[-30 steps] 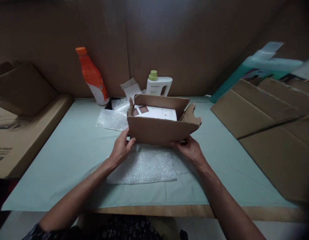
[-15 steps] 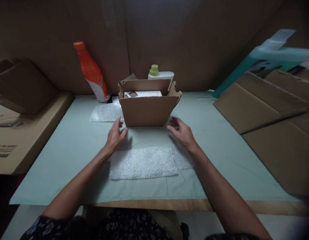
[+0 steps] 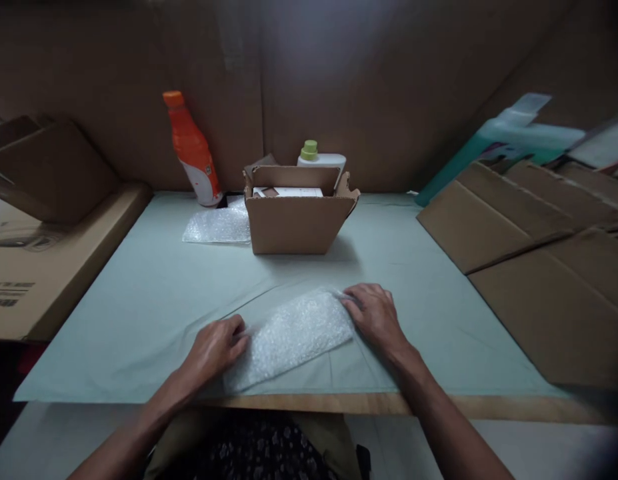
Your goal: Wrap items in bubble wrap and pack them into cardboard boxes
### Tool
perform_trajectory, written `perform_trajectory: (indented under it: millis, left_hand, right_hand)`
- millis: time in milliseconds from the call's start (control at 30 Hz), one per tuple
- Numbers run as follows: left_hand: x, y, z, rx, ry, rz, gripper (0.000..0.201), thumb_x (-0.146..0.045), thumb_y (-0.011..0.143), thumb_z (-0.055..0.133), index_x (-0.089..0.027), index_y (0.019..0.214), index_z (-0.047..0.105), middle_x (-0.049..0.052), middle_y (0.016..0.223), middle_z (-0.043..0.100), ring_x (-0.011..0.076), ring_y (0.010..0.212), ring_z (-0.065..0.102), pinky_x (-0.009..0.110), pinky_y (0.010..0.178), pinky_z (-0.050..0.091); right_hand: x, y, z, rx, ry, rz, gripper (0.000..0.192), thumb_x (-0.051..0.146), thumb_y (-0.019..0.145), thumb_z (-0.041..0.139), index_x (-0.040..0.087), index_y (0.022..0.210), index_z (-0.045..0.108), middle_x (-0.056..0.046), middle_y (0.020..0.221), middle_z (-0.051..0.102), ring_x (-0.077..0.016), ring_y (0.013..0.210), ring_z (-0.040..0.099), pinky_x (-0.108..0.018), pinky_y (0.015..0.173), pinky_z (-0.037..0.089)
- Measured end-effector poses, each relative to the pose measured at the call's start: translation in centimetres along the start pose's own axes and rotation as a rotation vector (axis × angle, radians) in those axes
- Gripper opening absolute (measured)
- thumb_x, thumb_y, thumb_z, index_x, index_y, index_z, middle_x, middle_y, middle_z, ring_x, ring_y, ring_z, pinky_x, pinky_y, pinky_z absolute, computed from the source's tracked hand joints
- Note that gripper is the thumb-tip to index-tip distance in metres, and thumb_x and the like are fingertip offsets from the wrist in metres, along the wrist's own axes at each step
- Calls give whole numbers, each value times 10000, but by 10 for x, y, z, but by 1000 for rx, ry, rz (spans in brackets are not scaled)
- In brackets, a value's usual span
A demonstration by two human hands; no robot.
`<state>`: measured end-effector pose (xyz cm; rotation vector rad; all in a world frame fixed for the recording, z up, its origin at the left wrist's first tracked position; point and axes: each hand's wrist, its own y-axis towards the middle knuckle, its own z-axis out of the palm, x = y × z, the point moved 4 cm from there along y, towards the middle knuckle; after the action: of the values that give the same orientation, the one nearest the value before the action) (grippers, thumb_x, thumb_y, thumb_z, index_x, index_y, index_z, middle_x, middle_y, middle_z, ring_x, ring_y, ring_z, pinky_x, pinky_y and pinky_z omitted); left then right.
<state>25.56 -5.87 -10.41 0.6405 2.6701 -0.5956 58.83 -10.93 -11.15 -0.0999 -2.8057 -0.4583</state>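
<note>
A folded sheet of bubble wrap (image 3: 296,337) lies at a slant near the front edge of the table. My left hand (image 3: 216,347) grips its left end between thumb and fingers. At the other end, my right hand (image 3: 373,310) pinches the upper right corner, where the film is gathered. Beyond both hands stands an open cardboard box (image 3: 293,225), its flaps up. Inside it, the top of a white printed item (image 3: 299,192) shows; the rest is hidden by the front wall.
Another piece of bubble wrap (image 3: 216,225) lies left of the box, near an orange bottle (image 3: 191,153). Behind the box is a white bottle with a green cap (image 3: 309,149). Cardboard boxes (image 3: 553,300) and a teal jug (image 3: 459,163) occupy the right; a large carton (image 3: 73,267) sits left.
Both hands have left the sides of the cardboard box and come back toward me. They now hold the front bubble wrap, which has turned to a slant. The box stays in place.
</note>
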Motion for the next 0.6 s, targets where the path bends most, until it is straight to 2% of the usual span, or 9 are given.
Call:
perform_trajectory:
  millis: [100,167,233,300,367,467,533,600]
  left_hand:
    - [-4,-33,20,14,-187,-41,163,-290,871,508,-215,968,615,3,697,604,193,673,569,277,626,306]
    - [-10,-52,35,18,-359,-78,341,-303,859,509,-198,1169,603,-23,650,553,176,615,521,269,602,296]
    - [-16,-66,49,29,-516,-105,583,-323,853,512,-154,1410,477,-48,617,506,165,573,469,267,581,275]
    - [-20,-73,58,35,-619,-111,733,-342,855,512,-124,1531,333,-57,609,490,158,559,434,269,575,262]
    - [-21,-77,62,35,-670,-99,766,-356,864,506,-124,1561,290,-50,625,504,153,563,422,271,582,268]
    - [-17,-82,60,12,-695,-78,733,-376,882,499,-134,1553,333,-30,658,536,150,588,415,273,601,288]
    - [-14,-85,59,11,-739,-80,716,-411,897,505,-145,1545,358,-16,695,565,146,601,412,268,602,299]
    - [-12,-89,60,25,-819,-108,710,-470,912,510,-163,1538,375,0,745,586,143,613,416,261,593,310]
  right_hand:
    - [33,41,-2,-41,-32,-123,167,228,894,586,239,959,740,-97,1017,734,-309,1056,582,-469,907,401]
    - [56,67,0,-56,7,-208,251,198,877,609,240,1092,731,-100,1175,713,-322,1181,547,-492,981,384]
    - [72,84,3,-63,82,-243,358,201,878,610,233,1226,688,-101,1300,671,-322,1242,529,-498,1010,389]
    - [75,86,4,-76,170,-209,359,234,897,589,234,1246,676,-98,1304,673,-312,1207,568,-491,984,427]
    - [69,73,1,-83,253,-140,287,280,915,569,238,1164,706,-93,1213,715,-300,1120,623,-483,940,470]
    - [61,29,-9,-45,339,-69,226,327,929,562,232,1057,723,-87,1082,744,-274,981,677,-462,884,520]
    - [71,-9,-18,1,378,-104,210,330,947,565,228,1054,716,-84,1053,744,-254,946,690,-440,868,539]
    - [96,-48,-26,85,414,-229,199,332,950,598,226,1082,703,-88,1077,740,-249,985,686,-431,877,543]
